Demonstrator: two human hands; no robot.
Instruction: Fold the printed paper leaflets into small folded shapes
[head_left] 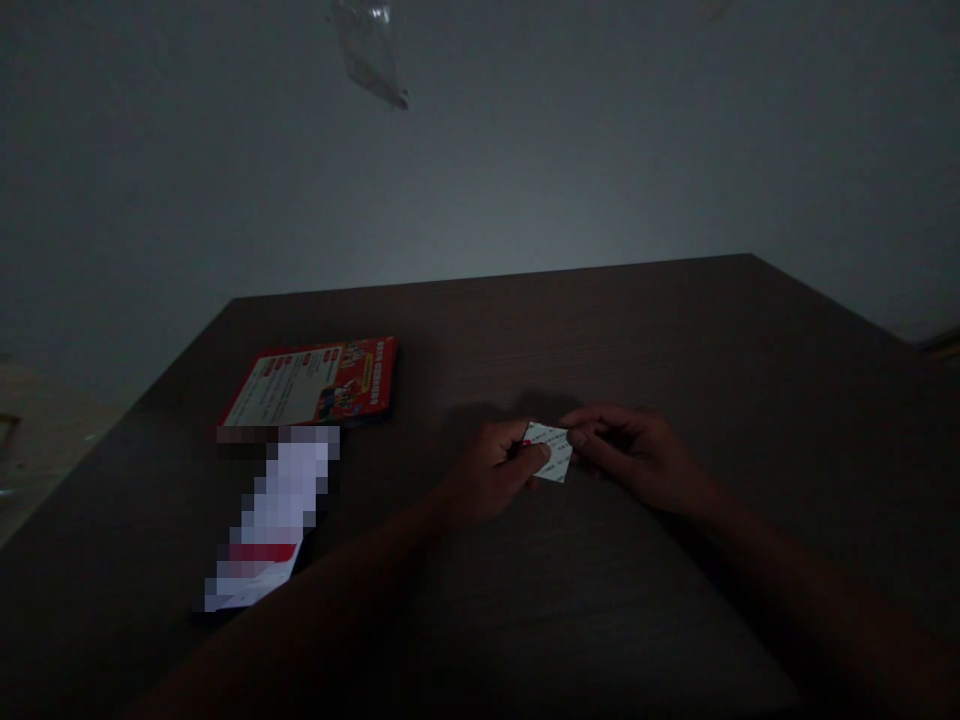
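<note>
A small white card (559,468) with rows of faint diagonal print and a red spot at its left edge is held above the middle of the table. My left hand (491,465) pinches it from the left, thumb lying on its face and fingers underneath. At the card's upper right corner, the thumb and forefinger of my right hand (645,450) are closed on the edge. The other fingers of the right hand are curled. In the dim light the small print cannot be read.
On the left of the dark wooden table (600,330) lies a red printed booklet or flat box (307,380). Nearer me is a bright, pixelated phone-like object (277,510), beside my left forearm. Behind the table stands a pale wall, with a clear plastic bag (367,50) hanging on it.
</note>
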